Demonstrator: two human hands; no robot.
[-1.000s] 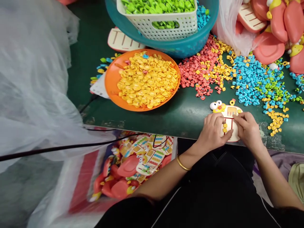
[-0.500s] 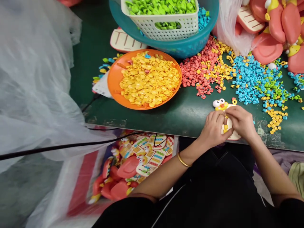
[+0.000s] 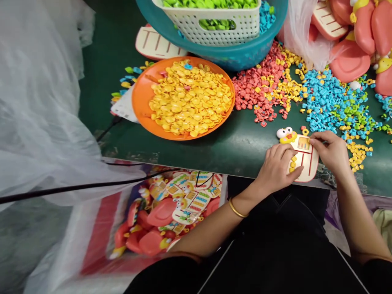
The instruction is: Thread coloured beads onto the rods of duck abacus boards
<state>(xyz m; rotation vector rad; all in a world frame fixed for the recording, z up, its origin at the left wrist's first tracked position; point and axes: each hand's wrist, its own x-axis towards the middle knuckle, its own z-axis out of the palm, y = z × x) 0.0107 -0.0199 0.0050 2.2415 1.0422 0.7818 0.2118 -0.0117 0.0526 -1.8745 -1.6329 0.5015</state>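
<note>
A cream toy board with slots, a small picture panel and a big-eyed duck-like head lies at the table's front edge. Several yellow beads sit in its left slot. My left hand rests over the board's left side, thumb and forefinger apart on either side of the beads. At the board's upper right edge, beside the panel, my right hand has thumb and forefinger pinched together. Whether a small piece is between those fingertips cannot be made out.
An orange plate of yellow pieces stands left of the hands. Behind it, a teal basin bears a white basket of green pieces. Loose red beads and blue beads lie beyond. Below left, a box holds finished-looking toys.
My right hand has moved right, away from my left hand, to the board's upper right edge. The panel and slots now show. My left hand stays on the board's left side.
</note>
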